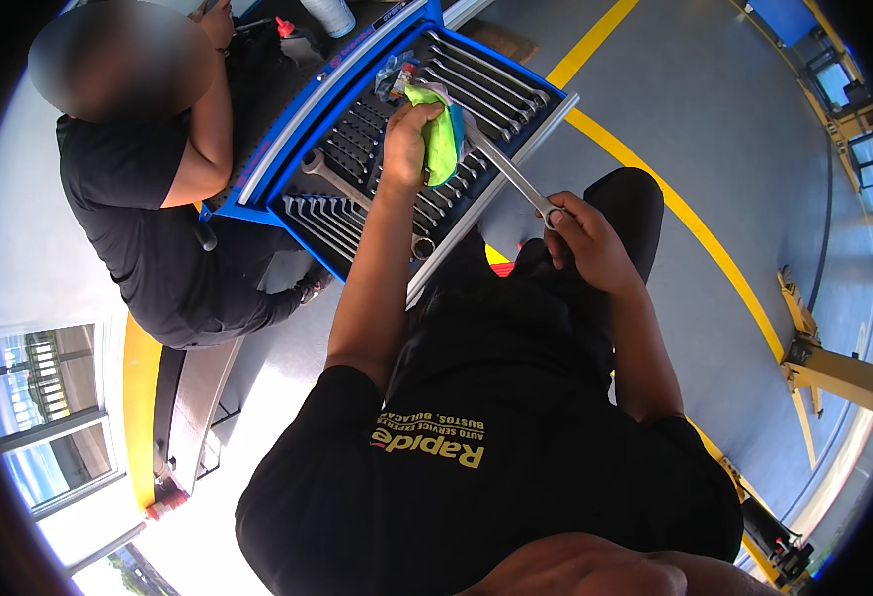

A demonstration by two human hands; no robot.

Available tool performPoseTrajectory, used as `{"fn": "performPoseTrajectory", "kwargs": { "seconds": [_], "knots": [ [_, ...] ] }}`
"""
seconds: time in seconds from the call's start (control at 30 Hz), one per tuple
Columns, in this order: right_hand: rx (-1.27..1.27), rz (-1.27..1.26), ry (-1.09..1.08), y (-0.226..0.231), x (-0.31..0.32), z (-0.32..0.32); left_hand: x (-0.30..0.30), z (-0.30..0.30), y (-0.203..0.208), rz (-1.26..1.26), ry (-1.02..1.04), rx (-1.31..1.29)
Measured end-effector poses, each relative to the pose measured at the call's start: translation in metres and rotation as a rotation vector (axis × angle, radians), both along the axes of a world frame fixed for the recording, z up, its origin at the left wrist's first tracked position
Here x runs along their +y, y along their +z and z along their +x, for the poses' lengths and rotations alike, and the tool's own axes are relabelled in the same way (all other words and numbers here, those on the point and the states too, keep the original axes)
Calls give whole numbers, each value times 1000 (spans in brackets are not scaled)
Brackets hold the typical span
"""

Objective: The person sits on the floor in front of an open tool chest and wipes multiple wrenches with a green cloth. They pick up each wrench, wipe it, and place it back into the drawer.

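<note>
R hand (583,241) holds long chrome wrench (508,179), L hand (408,141) prob. wiping w/ green cloth (441,144).

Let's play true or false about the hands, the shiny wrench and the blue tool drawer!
1. The left hand grips a green cloth. True.
2. The right hand holds a hammer. False: it holds one end of a long silver wrench.
3. The cloth is wrapped around the wrench's far end. True.
4. The blue tool drawer is closed. False: it is open, with rows of wrenches showing.
5. A yellow line runs across the grey floor. True.
</note>
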State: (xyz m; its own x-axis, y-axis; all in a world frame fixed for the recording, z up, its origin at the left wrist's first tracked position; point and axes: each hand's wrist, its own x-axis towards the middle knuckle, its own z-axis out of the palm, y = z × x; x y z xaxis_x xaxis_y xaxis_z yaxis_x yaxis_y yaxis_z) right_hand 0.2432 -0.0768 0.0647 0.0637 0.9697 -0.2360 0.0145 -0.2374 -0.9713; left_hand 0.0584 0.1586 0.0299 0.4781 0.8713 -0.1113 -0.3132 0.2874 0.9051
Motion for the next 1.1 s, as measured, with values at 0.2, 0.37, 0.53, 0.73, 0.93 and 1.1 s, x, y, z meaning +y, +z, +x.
{"fn": "performPoseTrajectory", "kwargs": {
  "seconds": [0.2, 0.37, 0.53, 0.73, 0.93, 1.1],
  "knots": [
    [-86, -25, -5, -3, -10, 31, -9, 5, 9, 194, -40, 207],
    [74, -78, -70, -3, -13, 38, -28, 14, 22, 721, 160, 640],
    [119, -157, -47, -2, -4, 43, -27, 24, 6, 736, 181, 660],
    [412, -126, -42, -5, -5, 44, -34, 18, 21, 45, 146, -50],
    [740, -118, 42, -9, 3, 19, -15, -3, 20, -317, -317, -801],
    [962, -222, 72, -11, 9, -8, -19, 13, 27, -262, -450, -897]
  ]
}}
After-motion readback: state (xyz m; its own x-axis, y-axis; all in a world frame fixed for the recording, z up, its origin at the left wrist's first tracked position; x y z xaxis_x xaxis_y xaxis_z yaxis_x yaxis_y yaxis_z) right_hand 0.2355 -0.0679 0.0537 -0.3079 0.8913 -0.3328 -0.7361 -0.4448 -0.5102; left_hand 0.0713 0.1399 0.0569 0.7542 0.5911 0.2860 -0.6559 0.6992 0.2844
